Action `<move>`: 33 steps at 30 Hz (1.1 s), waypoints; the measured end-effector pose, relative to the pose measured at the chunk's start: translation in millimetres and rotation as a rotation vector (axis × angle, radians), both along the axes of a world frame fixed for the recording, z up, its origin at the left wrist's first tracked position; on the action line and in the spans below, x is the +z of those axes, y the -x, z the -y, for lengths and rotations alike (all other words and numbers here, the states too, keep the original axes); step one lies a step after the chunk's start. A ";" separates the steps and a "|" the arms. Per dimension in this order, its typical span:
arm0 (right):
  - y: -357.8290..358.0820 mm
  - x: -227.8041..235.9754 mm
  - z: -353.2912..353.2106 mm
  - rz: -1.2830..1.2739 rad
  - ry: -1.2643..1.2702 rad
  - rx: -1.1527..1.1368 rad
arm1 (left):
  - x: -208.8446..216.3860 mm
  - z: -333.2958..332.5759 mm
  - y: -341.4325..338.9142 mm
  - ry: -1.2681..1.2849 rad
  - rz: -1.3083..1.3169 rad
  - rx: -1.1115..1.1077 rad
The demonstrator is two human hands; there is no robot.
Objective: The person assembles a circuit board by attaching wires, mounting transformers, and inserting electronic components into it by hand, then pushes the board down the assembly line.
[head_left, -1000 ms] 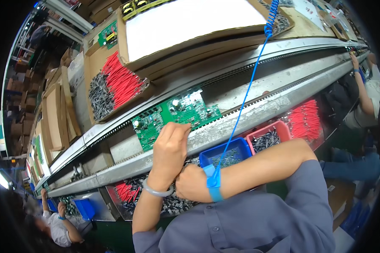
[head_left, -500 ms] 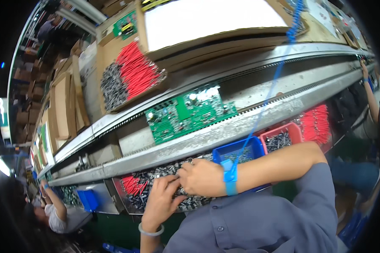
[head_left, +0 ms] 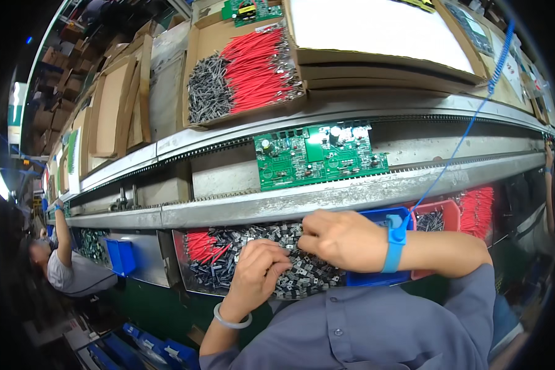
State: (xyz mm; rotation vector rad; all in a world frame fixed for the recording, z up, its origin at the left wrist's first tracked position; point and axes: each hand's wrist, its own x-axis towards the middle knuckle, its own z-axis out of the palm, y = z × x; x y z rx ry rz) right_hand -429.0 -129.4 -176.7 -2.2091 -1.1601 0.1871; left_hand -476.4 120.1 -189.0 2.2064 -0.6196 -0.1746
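Note:
My left hand (head_left: 259, 271), with a pale bangle at the wrist, hovers over a tray of small black and metal components (head_left: 308, 274). Its fingers are curled and the thumb is close to the fingertips. Just to the right, my right hand (head_left: 345, 240) is closed, knuckles up, above the same parts, with a blue strap (head_left: 394, 246) round its wrist. Whatever is pinched in either hand is too small or hidden to make out. Red sleeved parts (head_left: 205, 246) lie in the tray's left end. Beyond the rail sits a green circuit board (head_left: 317, 157) fitted with components.
A metal rail (head_left: 228, 208) runs between me and the board. Right of the tray stand a blue bin (head_left: 376, 279) and a red bin (head_left: 453, 216). A cardboard box (head_left: 194, 117) of red and grey parts is at the back. A blue cord (head_left: 447, 163) slants up from my right wrist strap.
The view has shifted, so the bench appears moved right and up. My hands, overlapping before, are now slightly apart, the right one having drawn away from the left.

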 end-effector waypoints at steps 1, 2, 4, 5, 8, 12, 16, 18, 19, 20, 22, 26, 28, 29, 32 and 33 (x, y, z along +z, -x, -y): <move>-4.9 2.0 1.9 -0.028 -0.035 -0.034 | -1.3 0.5 -0.5 0.053 -0.022 0.023; -10.0 4.5 3.1 -0.056 -0.070 -0.068 | -0.5 2.1 0.1 0.054 -0.023 0.032; -22.4 7.3 3.6 -0.010 -0.118 -0.126 | 5.4 7.2 1.9 0.107 -0.187 0.131; -30.2 8.5 2.6 0.007 -0.114 -0.149 | 7.4 9.3 0.7 0.109 -0.187 0.139; -54.1 7.9 -0.9 0.107 -0.093 -0.208 | 7.6 11.2 -7.6 0.212 -0.194 0.125; -75.6 -4.2 -7.7 0.129 -0.130 -0.310 | 7.1 7.0 -12.1 0.235 -0.179 0.070; -80.5 -6.6 -13.2 0.145 -0.123 -0.292 | 6.4 -4.9 -12.5 0.311 -0.327 0.257; -81.5 -7.5 -14.2 0.154 -0.096 -0.280 | 12.6 -5.9 -19.0 0.236 -0.182 0.228; -82.3 -7.6 -15.0 0.152 -0.095 -0.280 | 11.4 -5.1 -20.8 0.244 -0.159 0.256; -83.2 -7.7 -15.8 0.153 -0.087 -0.262 | 10.5 -5.6 -22.7 0.245 -0.161 0.255; -83.4 -7.5 -16.7 0.153 -0.079 -0.240 | 8.5 -7.2 -24.8 0.258 -0.105 0.255; -83.1 -5.6 -19.0 0.136 -0.049 -0.245 | 0.3 -10.4 -21.1 0.385 -0.306 0.462; -82.4 -2.0 -22.6 0.112 -0.039 -0.250 | -0.5 -20.5 -24.4 0.281 -0.163 0.345; -81.9 2.0 -25.4 0.156 0.002 -0.219 | -3.6 -24.4 -26.3 0.281 -0.107 0.328; -79.7 0.3 -32.1 0.227 0.063 -0.169 | 1.9 -29.2 -34.3 0.276 -0.043 0.376; -79.0 -1.0 -33.3 0.263 0.091 -0.161 | 3.3 -33.6 -35.7 0.259 -0.025 0.381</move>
